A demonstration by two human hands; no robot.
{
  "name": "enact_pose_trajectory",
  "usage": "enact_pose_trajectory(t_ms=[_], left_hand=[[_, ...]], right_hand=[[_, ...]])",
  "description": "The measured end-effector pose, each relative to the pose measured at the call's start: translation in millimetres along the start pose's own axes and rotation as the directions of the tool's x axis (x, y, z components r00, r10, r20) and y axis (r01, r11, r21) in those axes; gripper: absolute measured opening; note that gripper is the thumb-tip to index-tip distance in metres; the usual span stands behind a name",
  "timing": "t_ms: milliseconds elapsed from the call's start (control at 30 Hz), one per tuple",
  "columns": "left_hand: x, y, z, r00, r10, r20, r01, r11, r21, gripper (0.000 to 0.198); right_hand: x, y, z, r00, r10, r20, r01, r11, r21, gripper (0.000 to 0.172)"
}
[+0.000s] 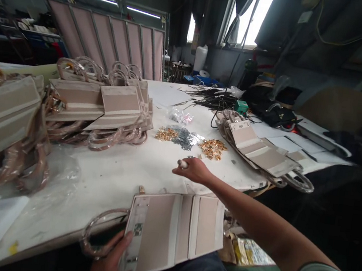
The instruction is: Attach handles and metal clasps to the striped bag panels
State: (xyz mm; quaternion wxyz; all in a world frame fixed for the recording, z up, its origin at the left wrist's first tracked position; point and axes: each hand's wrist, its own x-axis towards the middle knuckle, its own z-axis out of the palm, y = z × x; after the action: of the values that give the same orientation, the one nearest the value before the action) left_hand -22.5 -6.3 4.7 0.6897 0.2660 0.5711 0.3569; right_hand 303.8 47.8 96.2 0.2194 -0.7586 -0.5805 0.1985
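Observation:
My left hand grips the left edge of a beige unfinished handbag, thumb on top. The bag lies opened out over my lap at the table's front edge. Metal fittings sit along its left strip, and a plastic-wrapped ring handle sticks out on that side. My right hand is stretched over the table, fingers closed around a small pale round-ended tool, whose kind I cannot make out. Just beyond it lie gold metal pieces, grey metal pieces and another gold heap.
Stacks of similar beige bags with wrapped handles stand at the left, and another stack at the right. A clear plastic bag, black strips and a green box lie farther back on the white table.

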Motion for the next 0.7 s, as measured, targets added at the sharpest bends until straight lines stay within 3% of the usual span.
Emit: enact_pose_trajectory(t_ms=[100, 233, 400, 700], left_hand=[[4, -10, 3.4, 0.998, -0.054, 0.007, 0.055, 0.998, -0.043, 0.055], [11, -14, 11.0, 0.996, -0.093, 0.009, 0.093, 0.992, -0.08, 0.053], [16, 0, 25.9, 0.999, 0.013, -0.029, -0.016, 0.996, -0.083, 0.047], [14, -3, 30.4, 1.0, 0.027, -0.007, -0.028, 0.991, -0.134, 0.044]], right_hand=[[11, 40, -3, 0.992, 0.069, -0.101, -0.081, 0.989, -0.121, 0.019], [20, 73, 2, 0.992, 0.099, -0.082, -0.114, 0.969, -0.22, 0.022], [29, 80, 9, 0.983, 0.166, -0.075, -0.18, 0.941, -0.286, 0.022], [33, 85, 8, 0.981, 0.181, -0.065, -0.192, 0.934, -0.3, 0.021]])
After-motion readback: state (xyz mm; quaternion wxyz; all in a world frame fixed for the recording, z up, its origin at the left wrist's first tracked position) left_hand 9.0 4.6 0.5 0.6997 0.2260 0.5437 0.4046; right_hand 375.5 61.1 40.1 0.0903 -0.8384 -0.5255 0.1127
